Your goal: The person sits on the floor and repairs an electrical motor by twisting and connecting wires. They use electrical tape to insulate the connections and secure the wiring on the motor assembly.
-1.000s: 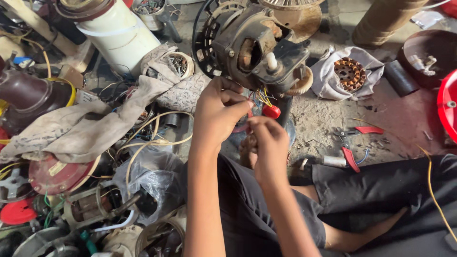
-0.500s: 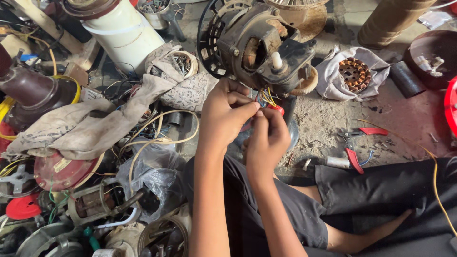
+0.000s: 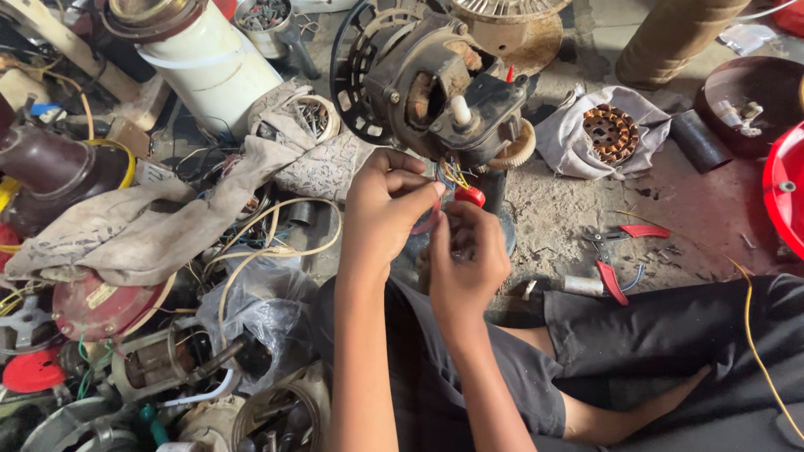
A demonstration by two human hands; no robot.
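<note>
Sitting on a gritty concrete workshop floor [image 3: 578,218], crowded with scrap parts, with the black fan motor [image 3: 427,84] taken as landmark throughout.

Far left of the motor: lying draped over clutter, a dirty beige rag [image 3: 142,230]; standing above it, a white cylinder housing [image 3: 209,71]. Below-left of the motor: looping loosely, a tan cable [image 3: 268,251]; resting lower still, a round red cover [image 3: 100,305] and a crumpled clear plastic bag [image 3: 251,310].

Directly under the motor: pinching with thumb and fingers closed, the left hand [image 3: 385,205], gripping the coloured wires [image 3: 452,174] hanging from the motor's underside. Just right of it and touching it: curling narrow, the right hand [image 3: 467,255], fingers closed around something small at the same wire bundle; what exactly cannot be told. Showing between the two hands, close beneath the motor, a small red connector piece [image 3: 471,197].

Right of the motor: lying on a grey cloth [image 3: 561,142], a copper-wound stator [image 3: 610,132]. Lower right of the motor: resting on the floor, red-handled pliers [image 3: 620,251]. Far right of the motor: peeking in at the frame edge, a red round pan [image 3: 783,201]; trailing across a dark trouser leg [image 3: 687,335], a thin yellow wire [image 3: 754,335].
</note>
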